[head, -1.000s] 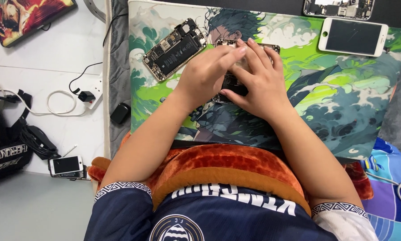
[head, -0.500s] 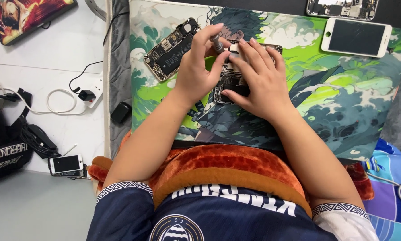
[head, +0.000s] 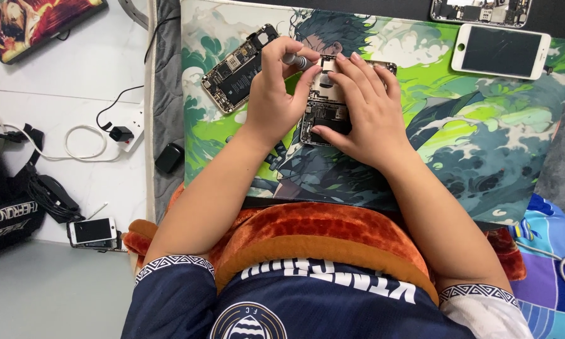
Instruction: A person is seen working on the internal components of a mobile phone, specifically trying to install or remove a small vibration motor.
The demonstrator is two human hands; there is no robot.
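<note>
Both hands (head: pixel 320 103) rest on opened phone (head: pixel 323 107), screwdriver (head: pixel 295 60) above.

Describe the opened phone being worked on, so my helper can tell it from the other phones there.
Start at the big green illustrated mat on the person's lap. Near its top middle, both hands meet over one opened phone: the right hand presses it flat and the left hand holds a small screwdriver by it. Unlike the other opened phone at the left, this one lies under the fingers.
</note>
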